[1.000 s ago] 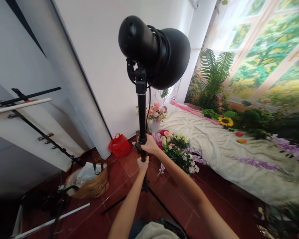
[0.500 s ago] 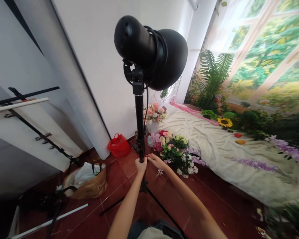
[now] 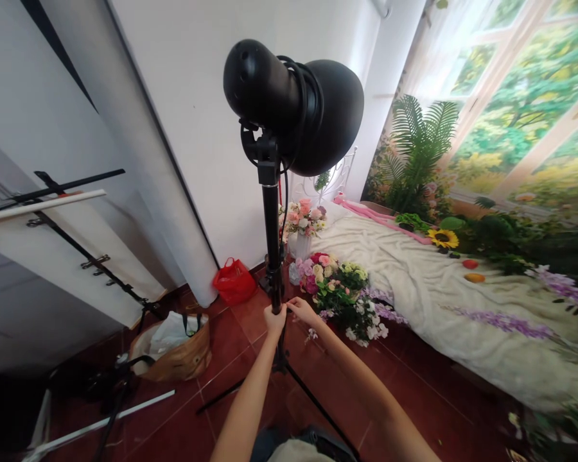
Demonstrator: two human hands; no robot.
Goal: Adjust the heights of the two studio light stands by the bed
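Observation:
My left hand [image 3: 274, 317] is closed around the black pole of a light stand [image 3: 271, 221], below its upper clamp. Close by on the pole's right side, the fingertips of my right hand [image 3: 302, 310] are pinched together at a small dark knob, which they mostly hide. On top of the stand sits a black studio lamp [image 3: 264, 83], its cable coiled around the housing and its wide reflector turned to the right. The stand's legs [image 3: 313, 401] spread over the floor below my hands.
Artificial flowers [image 3: 337, 289] lie just right of the stand, beside a bed with a cream blanket [image 3: 414, 282]. A red bag [image 3: 234, 282] and a woven basket [image 3: 183, 356] sit on the tiles to the left. A white backdrop panel [image 3: 67, 250] on a black frame leans further left.
The view has shifted slightly, so the surroundings appear a little further right and the lamp slightly lower. Both hands keep their places on the stand.

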